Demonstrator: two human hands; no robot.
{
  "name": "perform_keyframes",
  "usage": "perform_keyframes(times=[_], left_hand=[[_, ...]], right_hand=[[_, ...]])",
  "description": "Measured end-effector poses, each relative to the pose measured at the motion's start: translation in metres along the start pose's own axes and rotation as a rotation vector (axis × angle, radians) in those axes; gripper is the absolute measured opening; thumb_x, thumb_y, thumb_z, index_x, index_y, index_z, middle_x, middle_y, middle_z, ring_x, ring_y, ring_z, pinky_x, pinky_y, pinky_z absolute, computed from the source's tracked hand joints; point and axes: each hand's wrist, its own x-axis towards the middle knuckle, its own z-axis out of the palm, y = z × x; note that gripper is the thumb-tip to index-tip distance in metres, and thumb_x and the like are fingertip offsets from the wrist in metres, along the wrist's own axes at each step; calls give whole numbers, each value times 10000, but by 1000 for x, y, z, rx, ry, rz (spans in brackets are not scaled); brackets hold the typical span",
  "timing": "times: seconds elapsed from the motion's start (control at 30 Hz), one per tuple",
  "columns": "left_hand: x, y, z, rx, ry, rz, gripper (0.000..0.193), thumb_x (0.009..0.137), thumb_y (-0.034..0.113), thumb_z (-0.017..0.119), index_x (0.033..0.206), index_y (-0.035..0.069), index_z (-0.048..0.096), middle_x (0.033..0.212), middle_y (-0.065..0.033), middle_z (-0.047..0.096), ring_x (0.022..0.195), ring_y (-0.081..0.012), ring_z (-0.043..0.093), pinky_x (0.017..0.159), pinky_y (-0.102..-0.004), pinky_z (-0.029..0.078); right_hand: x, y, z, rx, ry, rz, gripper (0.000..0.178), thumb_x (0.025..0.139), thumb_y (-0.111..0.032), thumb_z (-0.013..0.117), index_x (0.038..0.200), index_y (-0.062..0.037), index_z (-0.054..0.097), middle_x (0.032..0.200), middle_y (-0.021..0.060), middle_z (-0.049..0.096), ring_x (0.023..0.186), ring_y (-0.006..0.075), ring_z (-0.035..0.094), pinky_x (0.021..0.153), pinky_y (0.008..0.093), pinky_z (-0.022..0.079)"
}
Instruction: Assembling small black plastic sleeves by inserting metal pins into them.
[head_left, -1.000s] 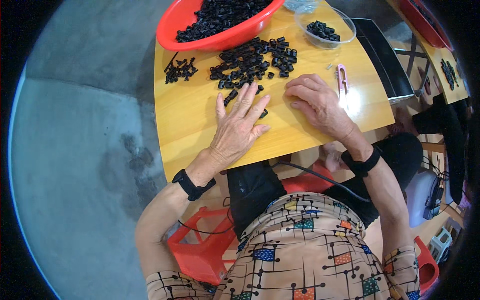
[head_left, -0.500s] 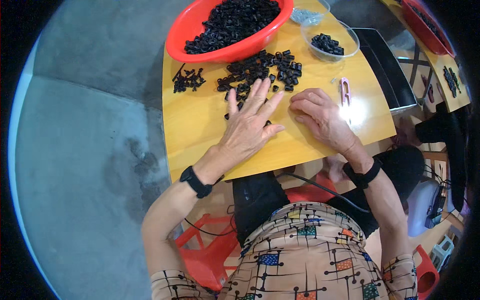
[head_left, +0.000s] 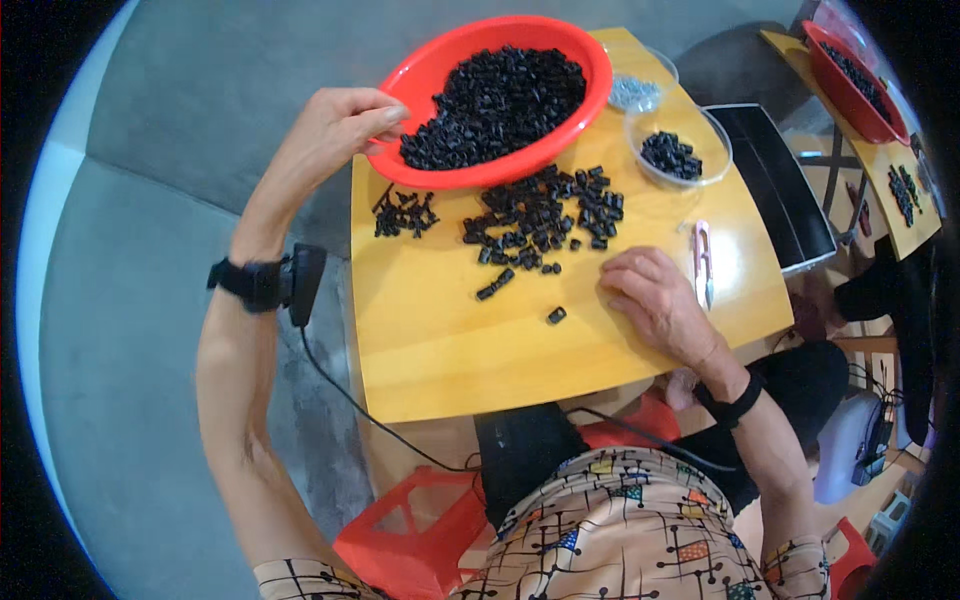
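Note:
My left hand (head_left: 335, 130) is up at the left rim of a red basin (head_left: 390, 85), its thumb and fingers closed at the edge. The basin is heaped with small black plastic parts (head_left: 510, 100). My right hand (head_left: 650, 290) lies on the yellow table (head_left: 440, 370) with fingers curled; whatever they may hold is hidden. Left of it stands one loose black part (head_left: 557, 315). Farther in is a spread pile of black cylindrical parts (head_left: 545, 215), with a short joined piece (head_left: 495, 284) at its near side.
Thin black branching scraps (head_left: 405, 213) lie near the table's left edge. Pink-handled thread snips (head_left: 702, 255) rest right of my right hand. A clear bowl (head_left: 718, 160) holds black parts; another holds small pale pieces (head_left: 632, 92). A black tray (head_left: 775, 180) stands beyond the right edge.
My left hand has lifted off the black parts and moved up and left to the basin's rim. The view has shifted, showing more of the basin. My right hand stays on the table.

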Motion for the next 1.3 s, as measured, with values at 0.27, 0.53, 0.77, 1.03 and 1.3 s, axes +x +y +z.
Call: perform_keyframes(times=[0.27, 0.53, 0.77, 1.03, 1.3], left_hand=[[103, -47, 26, 116, -22, 31, 186, 774, 67, 578, 933, 47, 674, 724, -39, 629, 655, -95, 567, 584, -251, 459], [147, -83, 55, 177, -224, -104, 220, 730, 3, 567, 903, 66, 688, 707, -66, 643, 613, -136, 581, 543, -291, 454], [144, -84, 73, 495, -546, 73, 378, 688, 24, 604, 1064, 60, 620, 932, -123, 654, 873, -247, 620, 722, -335, 486], [150, -99, 89, 547, -618, 116, 644, 698, 145, 668, 1278, 29, 411, 1062, -202, 590, 1015, -315, 562, 846, -382, 453], [143, -83, 93, 382, -804, -13, 364, 670, 76, 590, 1019, -27, 598, 819, -153, 632, 785, -241, 603, 671, -361, 461]], right_hand=[[6, -3, -7, 8, -60, 78, 195, 718, -66, 629, 905, -30, 586, 962, 101, 574, 944, 299, 531, 826, 381, 443], [15, -2, -8, 35, -102, 153, 253, 665, -18, 665, 911, -39, 609, 989, 86, 585, 971, 284, 532, 833, 373, 439], [15, 4, -9, 12, -140, 136, 243, 689, -42, 650, 927, -40, 601, 1002, 85, 580, 977, 274, 528, 816, 371, 440], [16, 2, -10, 31, -136, 150, 245, 691, -40, 653, 930, -50, 601, 1006, 80, 582, 978, 266, 534, 820, 366, 433], [14, 4, -11, 79, -122, 155, 233, 696, -51, 655, 920, -57, 590, 994, 77, 580, 975, 266, 532, 810, 362, 425]])
